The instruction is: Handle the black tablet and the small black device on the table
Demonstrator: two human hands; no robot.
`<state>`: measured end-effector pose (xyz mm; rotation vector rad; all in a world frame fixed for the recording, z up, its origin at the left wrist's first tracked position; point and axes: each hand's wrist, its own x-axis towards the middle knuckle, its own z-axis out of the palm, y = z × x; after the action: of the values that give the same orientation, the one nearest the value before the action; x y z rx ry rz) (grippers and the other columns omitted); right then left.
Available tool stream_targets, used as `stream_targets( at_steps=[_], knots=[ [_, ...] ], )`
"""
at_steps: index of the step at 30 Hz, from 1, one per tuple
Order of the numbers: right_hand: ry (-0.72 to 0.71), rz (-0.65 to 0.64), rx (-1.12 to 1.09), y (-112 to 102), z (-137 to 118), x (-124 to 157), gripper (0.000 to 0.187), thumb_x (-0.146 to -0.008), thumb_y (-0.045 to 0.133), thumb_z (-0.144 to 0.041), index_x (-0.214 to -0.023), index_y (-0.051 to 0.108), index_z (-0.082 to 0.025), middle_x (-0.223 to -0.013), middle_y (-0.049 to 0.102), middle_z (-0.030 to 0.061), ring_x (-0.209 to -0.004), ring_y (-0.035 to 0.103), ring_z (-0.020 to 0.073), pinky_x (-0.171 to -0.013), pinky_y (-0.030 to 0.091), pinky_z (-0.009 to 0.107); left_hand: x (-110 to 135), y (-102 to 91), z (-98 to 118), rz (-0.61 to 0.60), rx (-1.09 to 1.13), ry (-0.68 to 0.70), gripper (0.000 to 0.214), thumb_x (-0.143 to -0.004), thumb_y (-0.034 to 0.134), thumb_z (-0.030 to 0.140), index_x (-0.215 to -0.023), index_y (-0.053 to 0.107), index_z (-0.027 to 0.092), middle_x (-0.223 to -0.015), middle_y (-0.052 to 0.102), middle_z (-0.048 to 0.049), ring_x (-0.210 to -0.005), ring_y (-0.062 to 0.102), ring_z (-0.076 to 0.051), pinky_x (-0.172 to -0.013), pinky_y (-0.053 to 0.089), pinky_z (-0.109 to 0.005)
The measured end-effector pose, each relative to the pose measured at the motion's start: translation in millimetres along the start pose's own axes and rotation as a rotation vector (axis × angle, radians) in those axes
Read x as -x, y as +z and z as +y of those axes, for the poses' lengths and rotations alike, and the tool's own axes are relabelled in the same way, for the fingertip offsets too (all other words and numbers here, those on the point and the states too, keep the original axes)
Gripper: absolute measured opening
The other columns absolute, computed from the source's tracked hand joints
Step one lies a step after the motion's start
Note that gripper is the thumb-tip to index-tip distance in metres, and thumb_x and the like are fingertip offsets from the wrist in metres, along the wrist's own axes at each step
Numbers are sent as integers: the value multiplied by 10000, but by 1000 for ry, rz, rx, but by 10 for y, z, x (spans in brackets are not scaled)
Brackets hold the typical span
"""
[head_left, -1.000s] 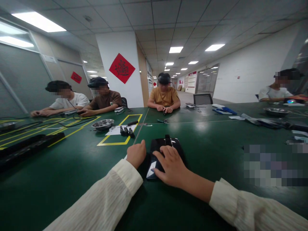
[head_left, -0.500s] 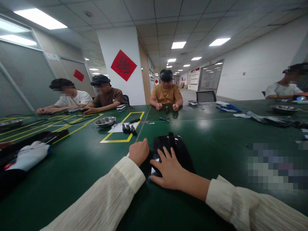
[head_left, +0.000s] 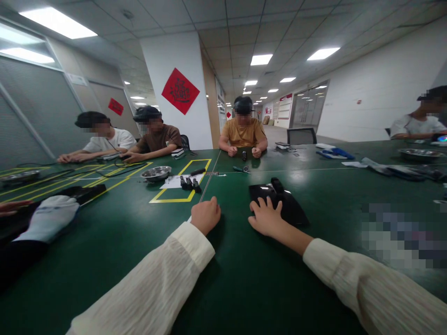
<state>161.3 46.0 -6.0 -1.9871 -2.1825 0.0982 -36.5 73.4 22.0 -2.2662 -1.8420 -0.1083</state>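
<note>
My left hand [head_left: 206, 215] rests on the green table [head_left: 115, 242] as a closed fist, and whether anything is inside it is hidden. A flat black device [head_left: 279, 201] with a raised clip on top lies a little to the right of centre. Over its near edge lies my right hand [head_left: 264, 217], fingers spread. Both arms wear cream ribbed sleeves.
A steel bowl [head_left: 156, 173], white paper [head_left: 173, 181] and small black parts [head_left: 189, 183] sit inside a yellow-taped rectangle. Three people sit at the far side and one at the right. A gloved hand [head_left: 47, 217] of another person rests at the left. Scissors [head_left: 241, 169] lie farther back.
My right hand has slid the black device to the right and farther away, away from my left fist. A gloved hand has come in from the left edge.
</note>
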Motion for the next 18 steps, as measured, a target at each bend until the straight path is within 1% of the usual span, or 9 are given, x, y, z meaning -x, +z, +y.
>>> stream_targets(
  at_steps=[3,5,9,11,14,16,18],
  knots=[
    [90,7,20,-52,273,-156,354,-829,403,-263,-1155,519,-188,-1306,403,153,-1267,264,428,-909,131,720,1,13,-2,14,2,0,320,-879,289,322,-979,541,152,-845,668,-132,-830,647,-282,-648,470,-355],
    [139,5,25,-75,491,-260,376,-832,379,-220,-1188,500,-199,-1308,404,142,-1271,265,413,-912,157,713,-3,24,-6,19,4,0,316,-881,288,322,-976,537,152,-837,666,-128,-826,647,-279,-645,467,-352],
    [263,4,27,-89,965,-425,481,-847,325,-202,-1324,380,-228,-1378,357,116,-1287,248,384,-915,151,729,-11,39,-13,22,12,4,299,-881,299,325,-961,532,155,-830,665,-120,-803,648,-277,-627,463,-347],
    [337,2,28,-94,1197,-472,501,-855,308,-212,-1355,349,-219,-1427,300,112,-1299,216,390,-908,138,746,-12,40,-14,20,13,2,297,-882,298,324,-962,530,157,-832,663,-119,-803,647,-276,-626,462,-347],
    [434,1,29,-112,1519,-513,514,-855,304,-211,-1367,345,-224,-1470,233,90,-1319,169,390,-917,110,752,-9,32,-12,3,15,0,304,-885,293,324,-978,529,156,-843,662,-121,-819,644,-269,-640,460,-342],
    [487,6,30,-128,1713,-532,525,-850,296,-189,-1371,347,-233,-1479,220,76,-1326,162,379,-929,92,749,-7,25,-8,-5,17,-3,307,-884,295,323,-991,530,156,-855,663,-122,-834,641,-263,-659,459,-339],
    [535,13,28,-142,1895,-550,529,-847,290,-174,-1368,358,-244,-1484,215,63,-1332,158,370,-934,102,744,-6,20,-7,-13,17,-7,307,-883,297,325,-989,531,157,-855,664,-119,-836,640,-258,-665,458,-335]
  ],
)
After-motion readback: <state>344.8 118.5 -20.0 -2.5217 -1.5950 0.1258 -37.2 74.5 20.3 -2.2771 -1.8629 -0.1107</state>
